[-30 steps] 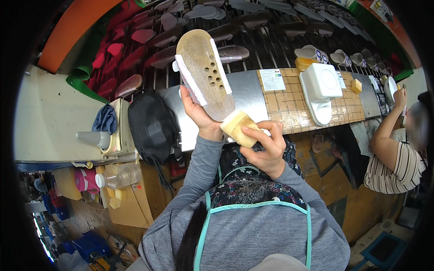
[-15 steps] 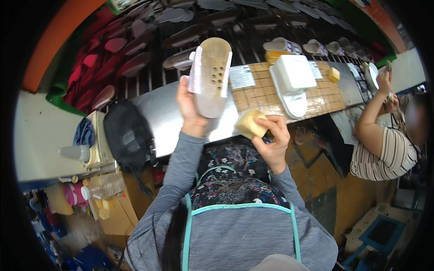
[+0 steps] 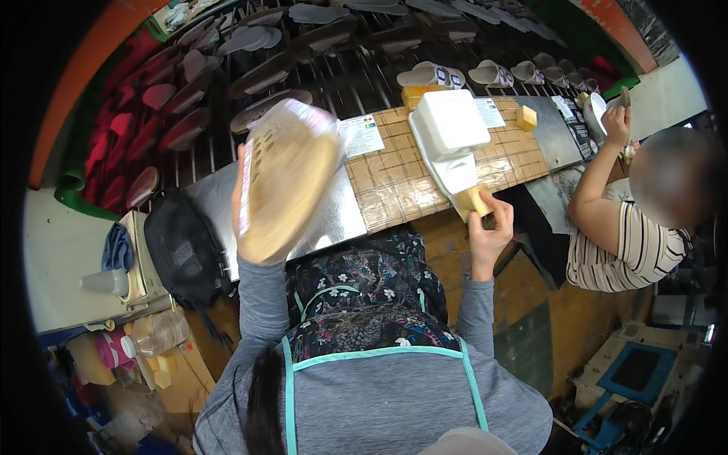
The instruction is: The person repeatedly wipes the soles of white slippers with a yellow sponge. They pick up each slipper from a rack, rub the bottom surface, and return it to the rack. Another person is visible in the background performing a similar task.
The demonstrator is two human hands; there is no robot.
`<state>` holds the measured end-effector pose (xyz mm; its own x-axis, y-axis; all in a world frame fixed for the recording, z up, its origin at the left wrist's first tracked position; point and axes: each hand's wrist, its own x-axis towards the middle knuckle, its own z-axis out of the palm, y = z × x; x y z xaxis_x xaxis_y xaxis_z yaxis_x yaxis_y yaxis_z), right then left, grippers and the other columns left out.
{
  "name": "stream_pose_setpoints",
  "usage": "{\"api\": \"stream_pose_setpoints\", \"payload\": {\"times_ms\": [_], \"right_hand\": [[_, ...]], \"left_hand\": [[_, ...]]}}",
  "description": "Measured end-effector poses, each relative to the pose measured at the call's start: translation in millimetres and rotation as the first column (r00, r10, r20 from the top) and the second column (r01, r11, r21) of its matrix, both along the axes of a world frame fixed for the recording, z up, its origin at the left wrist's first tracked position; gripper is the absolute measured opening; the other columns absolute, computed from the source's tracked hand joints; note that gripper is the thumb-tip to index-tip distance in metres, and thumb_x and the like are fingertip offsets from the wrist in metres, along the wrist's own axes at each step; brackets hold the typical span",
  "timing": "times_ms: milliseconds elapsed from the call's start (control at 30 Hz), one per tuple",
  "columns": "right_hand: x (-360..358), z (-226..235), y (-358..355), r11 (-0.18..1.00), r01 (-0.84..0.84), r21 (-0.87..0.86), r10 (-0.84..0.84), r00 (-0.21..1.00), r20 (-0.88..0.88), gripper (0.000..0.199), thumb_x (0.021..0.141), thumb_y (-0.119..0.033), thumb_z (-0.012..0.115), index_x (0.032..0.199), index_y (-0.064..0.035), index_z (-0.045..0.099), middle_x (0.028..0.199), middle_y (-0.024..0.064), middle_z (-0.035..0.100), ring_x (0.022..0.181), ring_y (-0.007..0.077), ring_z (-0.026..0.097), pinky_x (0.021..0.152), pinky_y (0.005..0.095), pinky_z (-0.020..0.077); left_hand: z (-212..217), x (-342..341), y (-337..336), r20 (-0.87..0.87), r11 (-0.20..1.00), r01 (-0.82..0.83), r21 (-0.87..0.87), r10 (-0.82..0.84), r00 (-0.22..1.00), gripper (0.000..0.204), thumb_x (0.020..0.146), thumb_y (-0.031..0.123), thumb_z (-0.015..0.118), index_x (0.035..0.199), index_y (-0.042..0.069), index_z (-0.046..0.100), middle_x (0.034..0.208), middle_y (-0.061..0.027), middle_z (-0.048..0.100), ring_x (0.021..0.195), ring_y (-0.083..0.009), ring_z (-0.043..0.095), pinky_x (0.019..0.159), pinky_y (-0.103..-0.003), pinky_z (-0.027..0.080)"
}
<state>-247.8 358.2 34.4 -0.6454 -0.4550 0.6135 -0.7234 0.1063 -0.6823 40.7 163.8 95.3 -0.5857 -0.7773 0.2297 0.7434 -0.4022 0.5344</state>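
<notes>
A tan sandal sole (image 3: 292,182) with whitish strap pieces along its edges is tilted above the metal bench. My left hand (image 3: 237,189), mostly hidden behind it, grips it at the left side; the sole is smeared by motion. Between the fingertips of my right hand (image 3: 491,236) is a pale yellow sponge (image 3: 470,200). The sponge is at the near end of a white dispenser (image 3: 453,129) with a tongue-shaped base; whether they touch I cannot tell. That dispenser stands on a brown checked mat (image 3: 383,182).
Beyond the bench, a rack (image 3: 356,91) carries several sandals and soles. A yellow block (image 3: 526,117) lies at the mat's far right. A black backpack (image 3: 182,250) is at the bench's left end. On the right, a person in a striped top (image 3: 633,246) handles another piece.
My left hand has swung the sole left and tilted it. My right hand has carried the sponge right, to the dispenser's near end. The whole view has shifted slightly.
</notes>
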Motion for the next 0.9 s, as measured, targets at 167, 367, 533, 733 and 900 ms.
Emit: {"api": "stream_pose_setpoints", "payload": {"times_ms": [167, 367, 533, 733, 900], "right_hand": [[37, 39, -17, 0.766, -0.248, -0.594, 0.612, 0.565, 0.553, 0.047, 0.07, 0.001, 0.066, 0.117, 0.0044, 0.059, 0.108, 0.0115, 0.06, 0.101, 0.0174, 0.058, 0.089, 0.029, 0.0472], [102, 76, -36, 0.664, -0.743, -0.081, 0.743, 0.668, -0.028, 0.046, 0.055, -0.004, 0.072, 0.101, -0.0065, 0.073, 0.102, 0.0112, 0.063, 0.089, 0.0226, 0.06, 0.079, 0.0344, 0.0468], [119, 76, -46, 0.476, -0.879, 0.004, 0.875, 0.474, 0.098, 0.046, 0.055, -0.003, 0.07, 0.101, -0.0065, 0.075, 0.097, 0.0099, 0.067, 0.082, 0.0225, 0.063, 0.075, 0.0331, 0.0498], [126, 67, -73, 0.682, -0.712, -0.166, 0.725, 0.689, 0.019, 0.045, 0.058, 0.007, 0.064, 0.101, -0.0042, 0.073, 0.108, 0.0138, 0.063, 0.097, 0.0245, 0.064, 0.083, 0.0333, 0.0529], [129, 67, -81, 0.634, -0.759, -0.149, 0.771, 0.635, 0.045, 0.046, 0.058, 0.006, 0.065, 0.102, -0.004, 0.073, 0.108, 0.0142, 0.063, 0.099, 0.0256, 0.063, 0.084, 0.0342, 0.0521]], "left_hand": [[3, -42, 23, 0.099, 0.969, -0.243, 0.038, 0.238, 0.966, 0.053, 0.094, 0.035, 0.057, 0.134, 0.001, 0.047, 0.122, -0.0173, 0.06, 0.102, -0.0272, 0.065, 0.086, -0.04, 0.057], [-5, -46, 6, 0.224, 0.895, 0.151, 0.419, -0.264, 0.938, 0.056, 0.097, 0.049, 0.046, 0.124, 0.001, 0.058, 0.107, -0.0163, 0.069, 0.092, -0.0252, 0.07, 0.083, -0.038, 0.059], [-32, -21, 14, 0.295, 0.936, 0.013, 0.353, -0.124, 0.947, 0.048, 0.098, 0.043, 0.048, 0.12, 0.002, 0.06, 0.107, -0.0132, 0.069, 0.089, -0.0199, 0.07, 0.079, -0.033, 0.059], [-22, -8, 31, 0.394, 0.96, -0.125, 0.251, 0.016, 0.919, 0.035, 0.097, 0.031, 0.057, 0.105, -0.002, 0.065, 0.092, -0.0077, 0.069, 0.075, -0.0113, 0.066, 0.069, -0.024, 0.054], [-13, -4, 36, 0.441, 0.952, -0.172, 0.254, 0.044, 0.897, 0.034, 0.097, 0.031, 0.057, 0.098, -0.001, 0.067, 0.087, -0.0062, 0.07, 0.073, -0.0099, 0.065, 0.066, -0.023, 0.053]]}}
